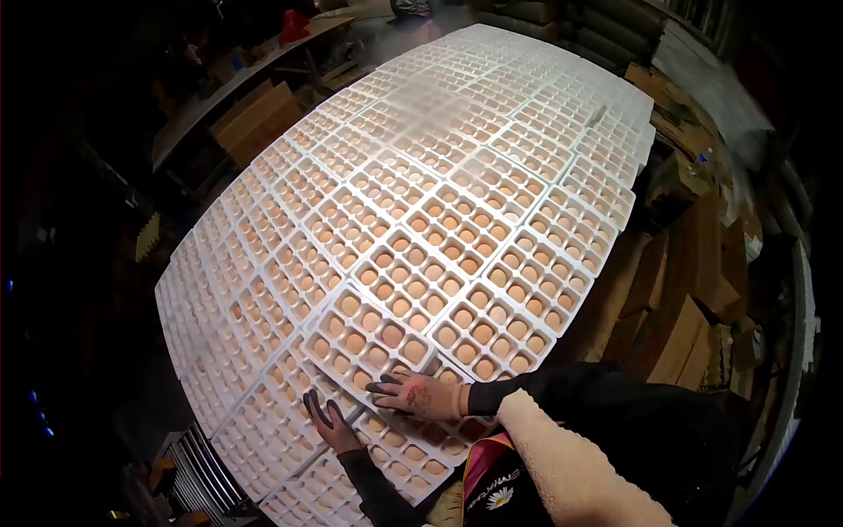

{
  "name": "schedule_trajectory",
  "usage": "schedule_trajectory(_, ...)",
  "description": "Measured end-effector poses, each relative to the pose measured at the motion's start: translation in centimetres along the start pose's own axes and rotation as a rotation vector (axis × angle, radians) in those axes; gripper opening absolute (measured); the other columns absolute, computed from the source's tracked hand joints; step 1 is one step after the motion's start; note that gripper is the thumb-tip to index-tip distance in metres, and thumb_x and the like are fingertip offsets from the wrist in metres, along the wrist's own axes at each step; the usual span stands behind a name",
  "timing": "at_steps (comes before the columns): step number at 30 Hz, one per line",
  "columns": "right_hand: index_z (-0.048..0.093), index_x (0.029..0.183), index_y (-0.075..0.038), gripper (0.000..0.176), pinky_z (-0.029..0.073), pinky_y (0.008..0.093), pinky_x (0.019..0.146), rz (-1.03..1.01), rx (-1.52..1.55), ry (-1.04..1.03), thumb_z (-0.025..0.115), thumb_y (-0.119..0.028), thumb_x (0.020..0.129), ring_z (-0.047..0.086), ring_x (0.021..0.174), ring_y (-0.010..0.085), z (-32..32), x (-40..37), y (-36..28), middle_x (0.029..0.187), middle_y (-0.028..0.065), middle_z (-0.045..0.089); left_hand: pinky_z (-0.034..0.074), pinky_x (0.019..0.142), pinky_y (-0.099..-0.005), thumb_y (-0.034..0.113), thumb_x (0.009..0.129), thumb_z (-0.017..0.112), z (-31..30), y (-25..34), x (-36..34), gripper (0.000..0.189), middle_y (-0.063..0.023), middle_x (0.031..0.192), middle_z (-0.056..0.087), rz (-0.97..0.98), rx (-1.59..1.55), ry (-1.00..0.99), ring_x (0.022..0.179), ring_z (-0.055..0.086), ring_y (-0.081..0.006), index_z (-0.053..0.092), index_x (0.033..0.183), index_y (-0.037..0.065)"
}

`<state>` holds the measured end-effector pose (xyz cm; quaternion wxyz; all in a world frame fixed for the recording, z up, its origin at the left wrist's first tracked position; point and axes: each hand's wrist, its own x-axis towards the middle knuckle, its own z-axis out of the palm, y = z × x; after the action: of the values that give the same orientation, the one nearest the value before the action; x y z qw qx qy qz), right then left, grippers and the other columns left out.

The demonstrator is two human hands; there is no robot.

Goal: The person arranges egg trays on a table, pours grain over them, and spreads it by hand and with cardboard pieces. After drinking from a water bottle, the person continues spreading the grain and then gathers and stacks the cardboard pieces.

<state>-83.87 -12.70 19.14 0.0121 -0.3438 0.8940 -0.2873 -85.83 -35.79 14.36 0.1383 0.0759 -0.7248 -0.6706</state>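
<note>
My left hand (333, 428), in a glove with dark fingertips, reaches up from the bottom with its fingers apart, over the near trays. To its right, my right hand (421, 396) lies with fingers stretched out at the near side of a white egg tray (388, 314). This tray is filled with pale brown eggs (355, 342) and looks slightly raised above the trays around it. More eggs (414, 453) show in a tray below my right wrist. Whether either palm presses on the eggs is hidden.
White egg trays spread far ahead in close rows, with a hazy patch over the far ones. Cardboard boxes (676, 347) stand along the right side. A metal roller conveyor (204, 470) is at lower left. A bench (237, 81) and a brown box (256, 123) are beyond, left.
</note>
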Motion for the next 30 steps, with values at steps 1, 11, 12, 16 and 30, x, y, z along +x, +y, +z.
schedule_trajectory(1, 0.044, 0.132, -0.010, 0.058, 0.048, 0.0384, 0.087, -0.149, 0.122, 0.211, 0.066, -0.017, 0.078, 0.056, 0.104, 0.0324, -1.6, -0.4, 0.4, 0.126, 0.0140, 0.052, 0.035, 0.103, -0.0351, 0.010, 0.094, 0.046, -0.4, 2.5, -1.1, 0.044, -0.0141, 0.136, 0.045, -0.079, -0.081, -0.108, 0.127, 0.041, -0.0245, 0.041, 0.137, 0.001)
schedule_trajectory(11, 0.042, 0.136, -0.002, 0.083, 0.035, 0.0374, 0.100, -0.744, 0.963, -1.067, 0.073, -0.049, 0.075, 0.048, 0.115, 0.0334, -27.2, -12.6, 4.5, 0.131, 0.0166, 0.049, 0.041, 0.073, -0.0329, 0.013, 0.084, 0.052, 3.0, 23.1, -16.1, 0.021, -0.0096, 0.095, 0.049, 0.134, 0.507, 0.106, 0.086, 0.051, -0.0212, 0.044, 0.100, 0.003)
schedule_trajectory(12, 0.048, 0.130, -0.003, 0.070, 0.041, 0.0383, 0.092, -0.810, 0.905, -1.036, 0.069, -0.047, 0.080, 0.052, 0.106, 0.0344, -27.7, -12.8, 4.0, 0.124, 0.0172, 0.052, 0.040, 0.071, -0.0331, 0.012, 0.082, 0.053, 3.9, 24.2, -17.5, 0.019, -0.0093, 0.092, 0.049, 0.171, 0.572, 0.207, 0.083, 0.051, -0.0213, 0.044, 0.096, 0.004)
schedule_trajectory(16, 0.060, 0.115, -0.004, 0.030, 0.048, 0.0439, 0.065, -1.122, 0.888, -0.636, 0.059, -0.023, 0.091, 0.061, 0.080, 0.0341, -31.8, -9.7, 3.3, 0.105, 0.0189, 0.059, 0.039, 0.061, -0.0339, 0.011, 0.076, 0.056, 6.1, 30.1, -26.8, 0.012, -0.0081, 0.077, 0.048, 0.202, 0.874, 0.733, 0.070, 0.051, -0.0219, 0.045, 0.079, 0.006)
schedule_trajectory(30, 0.061, 0.108, -0.006, 0.021, 0.049, 0.0345, 0.068, -1.318, 1.397, -0.974, 0.056, -0.019, 0.092, 0.062, 0.073, 0.0267, -19.8, -8.7, -15.1, 0.094, 0.0111, 0.064, 0.053, 0.074, -0.0460, 0.023, 0.081, 0.067, 8.9, 35.2, -46.5, 0.024, -0.0222, 0.105, 0.060, 0.719, 0.449, 0.943, 0.087, 0.064, -0.0365, 0.061, 0.100, 0.010)
